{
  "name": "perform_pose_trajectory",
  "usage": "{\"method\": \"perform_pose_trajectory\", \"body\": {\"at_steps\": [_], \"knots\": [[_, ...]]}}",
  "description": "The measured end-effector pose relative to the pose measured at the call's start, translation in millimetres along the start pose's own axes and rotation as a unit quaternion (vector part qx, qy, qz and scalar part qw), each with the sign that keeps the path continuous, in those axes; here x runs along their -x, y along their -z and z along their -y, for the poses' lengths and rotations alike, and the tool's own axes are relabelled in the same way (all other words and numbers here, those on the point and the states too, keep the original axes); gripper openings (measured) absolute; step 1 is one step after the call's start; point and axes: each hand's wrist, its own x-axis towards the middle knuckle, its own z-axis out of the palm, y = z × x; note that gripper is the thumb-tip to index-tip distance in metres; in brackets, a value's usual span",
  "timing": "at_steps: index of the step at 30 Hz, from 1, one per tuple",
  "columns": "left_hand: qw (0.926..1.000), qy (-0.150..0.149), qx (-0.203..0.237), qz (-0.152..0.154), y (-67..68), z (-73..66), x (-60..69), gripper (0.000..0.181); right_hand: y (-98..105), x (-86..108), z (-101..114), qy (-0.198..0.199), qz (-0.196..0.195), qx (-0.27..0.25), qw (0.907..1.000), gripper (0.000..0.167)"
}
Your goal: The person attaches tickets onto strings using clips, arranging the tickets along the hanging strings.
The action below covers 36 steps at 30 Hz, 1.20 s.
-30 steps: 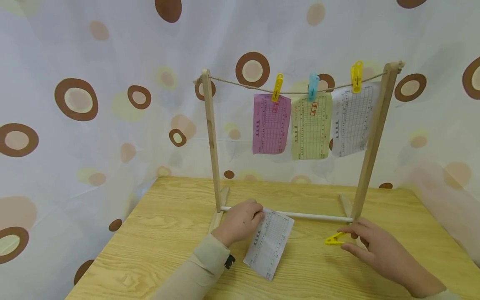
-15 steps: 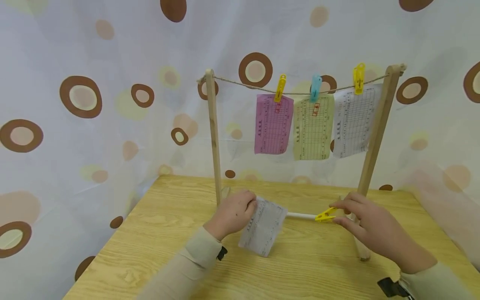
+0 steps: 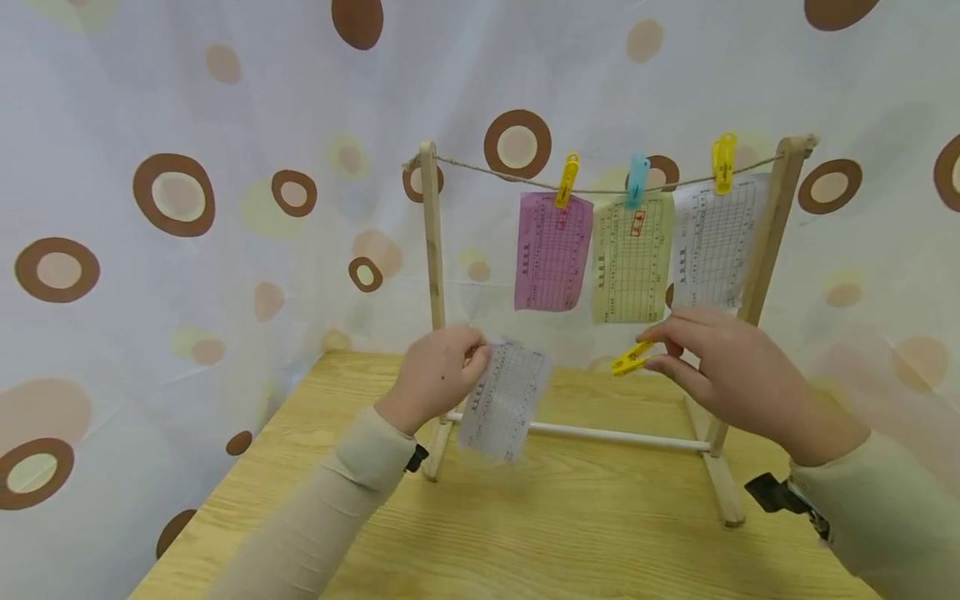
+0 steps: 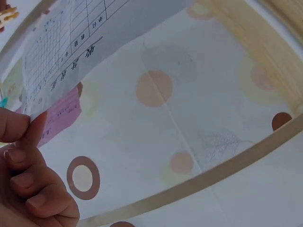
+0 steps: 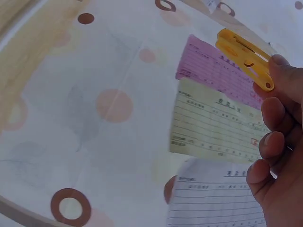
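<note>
My left hand (image 3: 438,371) pinches a white printed slip (image 3: 506,400) by its upper corner, and the paper hangs above the table; the left wrist view shows thumb and forefinger on its edge. A yellow clothespin (image 3: 632,358) is held by its handle end between the thumb and fingers of my right hand (image 3: 727,371), in front of the hanging slips. On the rope (image 3: 495,173) hang a pink slip (image 3: 553,254) under a yellow clothespin (image 3: 567,179), a yellow-green slip (image 3: 632,267) under a blue clothespin (image 3: 637,182), and a white slip (image 3: 716,242) under another yellow clothespin (image 3: 723,164).
The rope is tied between two wooden posts, the left post (image 3: 433,242) and the right post (image 3: 772,225). A white crossbar (image 3: 622,435) joins them low down. The stand rests on a wooden table (image 3: 525,533); a dotted curtain (image 3: 247,108) hangs behind.
Both hands have risen from low over the table, the left with the white slip and the right with the yellow clothespin. The slips on the rope stay hung, and the view has shifted slightly.
</note>
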Motion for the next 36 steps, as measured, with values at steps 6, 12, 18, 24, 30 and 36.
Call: {"method": "perform_pose_trajectory", "body": {"at_steps": [6, 12, 18, 24, 30, 36], "knots": [[0.9999, 0.006, -0.002, -0.016, 33.2, 5.5, -26.9, 0.020, 28.5, -48.7, 5.9, -0.009, 0.020, 0.003, 0.9998, 0.021], [0.9991, 0.025, -0.020, -0.027, 63.0, 8.1, -52.8, 0.022, 47.6, -93.3, 6.7, 0.002, 0.026, -0.012, 0.9996, 0.013], [0.9967, 0.053, -0.037, -0.049, 82.7, 10.4, -74.4, 0.026, 55.5, -136.7, 7.8, -0.002, 0.016, -0.013, 0.9998, 0.004], [0.9926, 0.085, -0.046, -0.074, 95.0, 8.4, -95.0, 0.029, 56.7, -183.3, 10.7, -0.029, 0.024, -0.012, 0.9992, 0.013], [0.9878, 0.113, -0.063, -0.087, 101.6, 8.8, -110.0, 0.031, 50.5, -218.2, 11.0, -0.056, 0.031, -0.010, 0.9979, 0.019], [0.9833, 0.144, -0.077, -0.081, 103.9, 10.9, -110.4, 0.032, 38.5, -239.5, 12.9, -0.096, 0.047, -0.010, 0.9942, 0.022]]}}
